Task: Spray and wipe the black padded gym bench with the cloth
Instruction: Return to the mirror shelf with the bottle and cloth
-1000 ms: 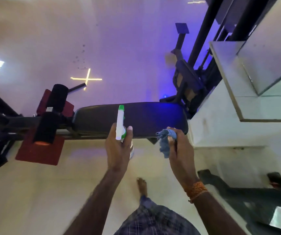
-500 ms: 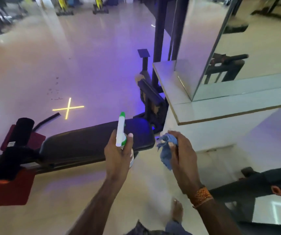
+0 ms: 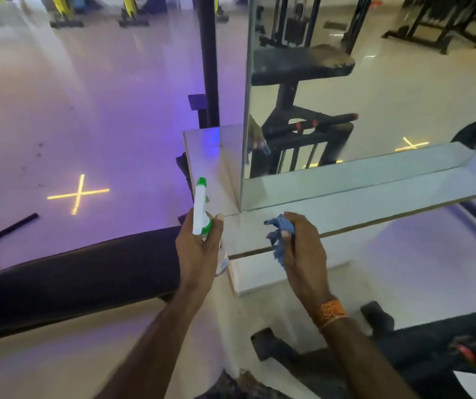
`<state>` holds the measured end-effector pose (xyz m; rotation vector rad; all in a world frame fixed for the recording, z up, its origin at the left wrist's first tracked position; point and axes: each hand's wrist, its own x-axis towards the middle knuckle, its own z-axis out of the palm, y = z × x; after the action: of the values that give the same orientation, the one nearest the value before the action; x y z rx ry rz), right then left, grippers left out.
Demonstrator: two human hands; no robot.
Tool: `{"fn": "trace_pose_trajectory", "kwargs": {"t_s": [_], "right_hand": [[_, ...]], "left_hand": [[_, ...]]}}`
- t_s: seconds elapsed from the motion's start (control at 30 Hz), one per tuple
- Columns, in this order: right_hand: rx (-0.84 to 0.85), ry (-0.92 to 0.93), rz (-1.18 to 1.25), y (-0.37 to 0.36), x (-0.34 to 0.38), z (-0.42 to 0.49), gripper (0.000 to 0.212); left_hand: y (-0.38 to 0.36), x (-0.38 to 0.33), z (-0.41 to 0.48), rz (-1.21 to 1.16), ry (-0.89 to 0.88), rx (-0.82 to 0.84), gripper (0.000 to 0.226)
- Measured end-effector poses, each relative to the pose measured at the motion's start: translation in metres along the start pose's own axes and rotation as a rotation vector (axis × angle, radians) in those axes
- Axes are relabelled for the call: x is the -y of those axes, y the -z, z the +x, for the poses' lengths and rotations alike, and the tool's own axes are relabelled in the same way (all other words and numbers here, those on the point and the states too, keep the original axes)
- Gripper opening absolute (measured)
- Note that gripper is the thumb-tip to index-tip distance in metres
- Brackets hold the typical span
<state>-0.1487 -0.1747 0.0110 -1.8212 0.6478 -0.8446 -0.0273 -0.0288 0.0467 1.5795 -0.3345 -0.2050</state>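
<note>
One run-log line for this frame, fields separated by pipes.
left hand: grips spray bottle | right hand: holds blue cloth | black bench: lower left, neither hand on it | ahead: mirror

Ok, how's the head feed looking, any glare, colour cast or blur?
Head view: violet light tints the floor and black padded bench; a yellow cross glares on the floor; the mirror reflects gym machines; edges look smeared; spray bottle in the left hand and blue cloth in the right hand read clearly.
</note>
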Motion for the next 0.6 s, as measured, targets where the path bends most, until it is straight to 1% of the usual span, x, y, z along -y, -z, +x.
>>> {"fn": "trace_pose_trajectory", "kwargs": {"t_s": [0.03,0.07,0.1,0.13,0.17,0.2,0.23,0.3,0.37,0.47,0.5,0.6], "right_hand": [[0.029,0.04,-0.006,-0.002,-0.007,0.009,0.023],[0.066,0.106,-0.138,-0.007,-0.015,0.017,0.023],[0.131,0.152,-0.333,-0.014,-0.029,0.027,0.027],[0.208,0.167,-0.536,-0.02,-0.043,0.037,0.036],[0.306,0.131,-0.717,-0.026,-0.056,0.043,0.047],[0.401,0.063,-0.835,-0.03,-0.068,0.045,0.055],[0.449,0.019,-0.897,-0.033,-0.082,0.044,0.06],[0.489,-0.008,-0.916,-0.035,-0.101,0.045,0.064],[0.499,0.001,-0.938,-0.031,-0.108,0.051,0.067],[0.522,0.049,-0.957,-0.022,-0.111,0.06,0.077],[0.532,0.071,-0.96,-0.017,-0.113,0.063,0.076],[0.602,0.112,-0.997,-0.007,-0.111,0.068,0.067]], "left_hand": [[-0.011,0.002,0.006,0.019,-0.004,0.0,0.013],[-0.021,0.004,0.012,0.034,-0.009,-0.002,0.013],[-0.03,0.008,0.019,0.042,-0.009,-0.01,0.013],[-0.038,0.012,0.026,0.051,-0.006,-0.019,0.013],[-0.045,0.016,0.033,0.062,0.0,-0.027,0.017],[-0.051,0.02,0.039,0.079,0.004,-0.03,0.023],[-0.057,0.024,0.044,0.096,0.001,-0.035,0.024],[-0.064,0.031,0.054,0.128,-0.018,-0.057,0.023],[-0.068,0.035,0.062,0.142,-0.031,-0.09,0.027],[-0.072,0.038,0.071,0.141,-0.044,-0.093,0.018],[-0.073,0.039,0.073,0.135,-0.049,-0.091,0.015],[-0.075,0.041,0.072,0.136,-0.052,-0.079,0.017]]}}
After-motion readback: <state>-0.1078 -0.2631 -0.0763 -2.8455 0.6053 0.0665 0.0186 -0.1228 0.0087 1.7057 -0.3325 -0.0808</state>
